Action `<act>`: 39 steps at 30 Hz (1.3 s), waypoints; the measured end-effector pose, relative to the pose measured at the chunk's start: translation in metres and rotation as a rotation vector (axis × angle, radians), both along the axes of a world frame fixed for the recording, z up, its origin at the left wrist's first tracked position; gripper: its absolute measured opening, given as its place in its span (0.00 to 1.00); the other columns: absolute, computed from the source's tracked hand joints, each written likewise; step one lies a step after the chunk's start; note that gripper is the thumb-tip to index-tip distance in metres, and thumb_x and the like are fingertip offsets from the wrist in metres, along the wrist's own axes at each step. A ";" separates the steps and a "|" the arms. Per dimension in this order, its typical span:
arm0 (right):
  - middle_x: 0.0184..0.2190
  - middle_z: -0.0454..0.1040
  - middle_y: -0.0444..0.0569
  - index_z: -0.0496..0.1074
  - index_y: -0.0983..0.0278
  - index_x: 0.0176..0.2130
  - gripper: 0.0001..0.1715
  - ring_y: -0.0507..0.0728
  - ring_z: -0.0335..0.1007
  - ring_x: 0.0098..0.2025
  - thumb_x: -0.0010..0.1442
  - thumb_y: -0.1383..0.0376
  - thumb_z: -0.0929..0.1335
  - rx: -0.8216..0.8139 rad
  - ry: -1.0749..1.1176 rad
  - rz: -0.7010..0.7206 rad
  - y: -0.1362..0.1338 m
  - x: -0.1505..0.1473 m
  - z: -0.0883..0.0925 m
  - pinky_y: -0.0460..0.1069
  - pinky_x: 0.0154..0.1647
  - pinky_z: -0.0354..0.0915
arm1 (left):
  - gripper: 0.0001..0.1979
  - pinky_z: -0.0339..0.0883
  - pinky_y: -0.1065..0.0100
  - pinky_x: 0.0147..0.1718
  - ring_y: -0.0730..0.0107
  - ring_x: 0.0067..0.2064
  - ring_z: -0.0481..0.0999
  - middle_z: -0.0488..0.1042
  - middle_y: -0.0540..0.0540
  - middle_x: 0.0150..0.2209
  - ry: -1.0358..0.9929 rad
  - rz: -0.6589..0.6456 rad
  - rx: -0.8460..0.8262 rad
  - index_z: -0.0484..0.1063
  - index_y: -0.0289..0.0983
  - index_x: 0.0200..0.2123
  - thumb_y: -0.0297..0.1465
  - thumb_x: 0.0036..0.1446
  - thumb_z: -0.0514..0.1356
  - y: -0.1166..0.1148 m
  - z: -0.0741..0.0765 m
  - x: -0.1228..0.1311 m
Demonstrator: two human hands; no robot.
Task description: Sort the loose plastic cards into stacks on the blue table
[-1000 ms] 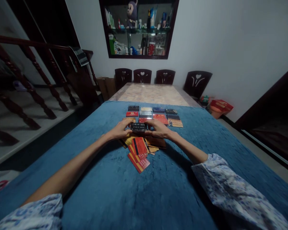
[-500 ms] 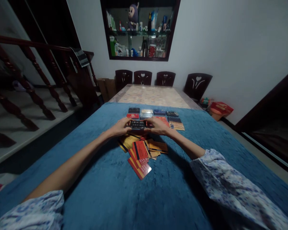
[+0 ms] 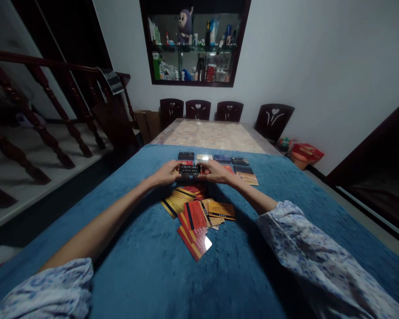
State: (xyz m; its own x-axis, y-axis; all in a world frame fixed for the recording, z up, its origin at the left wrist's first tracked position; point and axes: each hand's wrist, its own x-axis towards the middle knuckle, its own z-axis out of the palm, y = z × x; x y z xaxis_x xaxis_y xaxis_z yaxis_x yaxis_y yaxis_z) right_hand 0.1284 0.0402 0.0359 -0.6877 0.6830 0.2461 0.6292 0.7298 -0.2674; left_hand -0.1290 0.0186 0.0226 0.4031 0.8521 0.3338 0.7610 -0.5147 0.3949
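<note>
Between my two hands is a black card with pale print, perhaps on top of others. My left hand pinches its left end, and my right hand grips the right end. Just nearer to me lies a loose spread of cards: a yellow card, a red card with a dark stripe, an orange card and others overlapping. Beyond my hands sit rows of card stacks, among them a black stack, a dark blue stack and a tan card. My hands partly hide the nearer row.
A blue cloth covers the near part of the long table. Several dark chairs stand at its far end. A wooden railing runs along the left, and a red bag is on the right.
Both hands, holding the black card, have shifted slightly away from the loose cards, towards the rows. More of the red and yellow cards beneath now shows. The view has tilted a little.
</note>
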 end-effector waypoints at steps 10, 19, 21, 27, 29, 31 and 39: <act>0.40 0.81 0.53 0.76 0.68 0.54 0.26 0.61 0.71 0.44 0.58 0.61 0.73 0.061 -0.049 -0.048 0.026 -0.006 0.001 0.50 0.44 0.62 | 0.23 0.70 0.59 0.50 0.59 0.43 0.73 0.74 0.44 0.40 0.022 0.012 0.000 0.76 0.33 0.52 0.32 0.52 0.62 0.029 -0.003 -0.008; 0.45 0.80 0.54 0.75 0.67 0.56 0.27 0.62 0.71 0.49 0.59 0.60 0.73 0.067 -0.111 -0.086 0.044 -0.014 0.004 0.50 0.47 0.62 | 0.26 0.69 0.56 0.52 0.57 0.45 0.75 0.76 0.43 0.42 0.065 0.046 -0.018 0.75 0.32 0.54 0.33 0.51 0.62 0.051 -0.003 -0.013; 0.46 0.80 0.54 0.75 0.66 0.57 0.27 0.62 0.70 0.50 0.59 0.59 0.72 0.070 -0.127 -0.101 0.048 -0.016 0.004 0.50 0.48 0.63 | 0.26 0.69 0.56 0.53 0.56 0.46 0.75 0.76 0.43 0.42 0.072 0.049 -0.024 0.75 0.33 0.54 0.34 0.51 0.62 0.054 -0.001 -0.013; 0.46 0.79 0.53 0.75 0.67 0.56 0.27 0.62 0.70 0.50 0.59 0.59 0.71 0.060 -0.136 -0.099 0.063 -0.020 0.001 0.50 0.48 0.63 | 0.23 0.70 0.57 0.51 0.55 0.46 0.75 0.75 0.43 0.42 0.082 0.061 -0.043 0.77 0.34 0.49 0.38 0.51 0.64 0.061 0.005 -0.010; 0.45 0.80 0.53 0.76 0.66 0.54 0.26 0.62 0.70 0.50 0.58 0.58 0.71 0.063 -0.135 -0.098 0.068 -0.020 0.000 0.49 0.48 0.63 | 0.21 0.70 0.57 0.50 0.54 0.46 0.75 0.75 0.43 0.41 0.085 0.065 -0.046 0.78 0.34 0.46 0.39 0.52 0.65 0.063 0.006 -0.008; 0.45 0.80 0.53 0.77 0.67 0.52 0.25 0.61 0.70 0.49 0.57 0.58 0.71 0.064 -0.135 -0.097 0.073 -0.021 -0.001 0.49 0.47 0.62 | 0.20 0.70 0.57 0.49 0.54 0.45 0.75 0.75 0.43 0.41 0.076 0.076 -0.051 0.78 0.35 0.45 0.40 0.52 0.65 0.067 0.006 -0.007; 0.46 0.80 0.52 0.78 0.66 0.49 0.22 0.61 0.71 0.48 0.56 0.60 0.70 0.055 -0.176 -0.108 0.089 -0.025 0.001 0.48 0.45 0.63 | 0.20 0.70 0.56 0.51 0.53 0.47 0.75 0.76 0.42 0.43 0.095 0.090 -0.026 0.78 0.35 0.47 0.35 0.51 0.64 0.086 0.000 -0.009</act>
State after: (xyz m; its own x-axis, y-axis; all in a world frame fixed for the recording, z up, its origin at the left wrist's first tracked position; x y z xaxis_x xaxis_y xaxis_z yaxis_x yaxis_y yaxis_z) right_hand 0.1035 0.1295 0.0371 -0.6470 0.7439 0.1675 0.7378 0.6662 -0.1087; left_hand -0.1383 0.1050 0.0228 0.3534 0.8942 0.2747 0.8383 -0.4331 0.3312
